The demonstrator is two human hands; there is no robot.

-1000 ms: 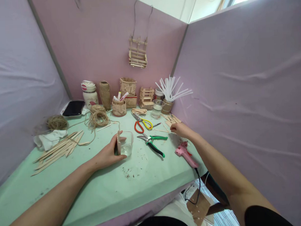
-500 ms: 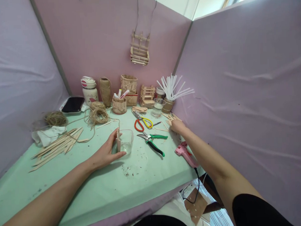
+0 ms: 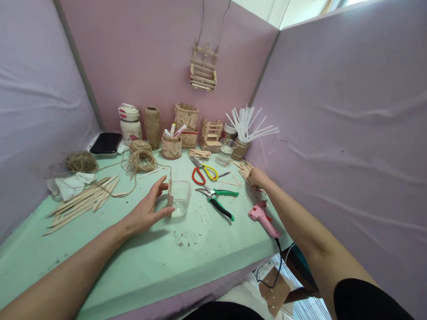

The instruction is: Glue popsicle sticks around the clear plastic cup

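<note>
A clear plastic cup (image 3: 182, 193) stands on the table, with wooden pieces (image 3: 170, 192) along its left side. My left hand (image 3: 147, 209) is beside that side, thumb and fingers spread, the thumb tip at the wooden edge. Over at the right, my right hand (image 3: 259, 178) is down at a pile of flat wooden sticks (image 3: 243, 168). Its fingers are curled and mostly hidden, so what they pinch is unclear. A pink glue gun (image 3: 264, 219) lies just below that hand. Between the hands lie green-handled pruning shears (image 3: 218, 204) and red-and-yellow scissors (image 3: 202, 172).
Pointed wooden strips (image 3: 82, 202) and twine coils (image 3: 141, 158) lie at the left. Along the back stand a bottle (image 3: 130, 128), a stick-covered pen holder (image 3: 171, 147), a water cup (image 3: 226, 152) and white glue sticks (image 3: 245, 126). The glue gun's cord (image 3: 280, 265) hangs over the front edge.
My left hand has drawn back slightly left, loosening from the cup. My right hand has shifted a little at the stick pile. The view has turned slightly.
</note>
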